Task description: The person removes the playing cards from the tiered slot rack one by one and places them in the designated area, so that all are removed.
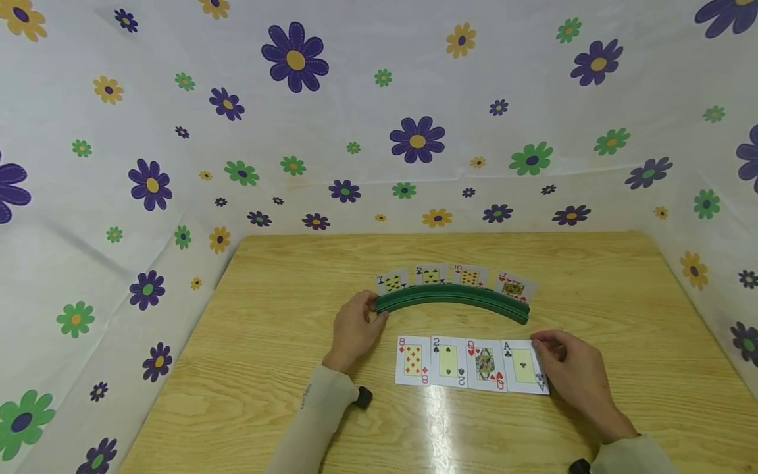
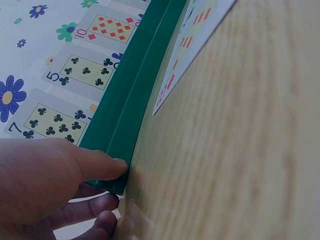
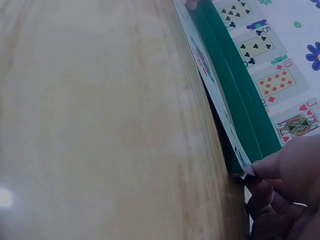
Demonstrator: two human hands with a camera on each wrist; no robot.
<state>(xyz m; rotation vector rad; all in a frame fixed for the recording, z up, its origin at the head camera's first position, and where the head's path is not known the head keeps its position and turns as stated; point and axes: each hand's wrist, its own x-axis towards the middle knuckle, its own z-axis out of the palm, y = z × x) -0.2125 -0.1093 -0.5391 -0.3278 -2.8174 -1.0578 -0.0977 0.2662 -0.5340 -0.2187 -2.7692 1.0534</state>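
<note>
Near the frame's centre, the left hand [image 1: 357, 329] is gripping the curved green card holder [image 1: 453, 293]; at lower right, the right hand [image 1: 577, 376] is pinching the ace of clubs [image 1: 524, 374]. Sideways tugging could be skewing the adjoining queen of hearts [image 1: 485, 365].

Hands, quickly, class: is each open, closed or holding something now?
Left hand: holding one end of the green card holder.
Right hand: pinching the ace of clubs at its edge.
</note>
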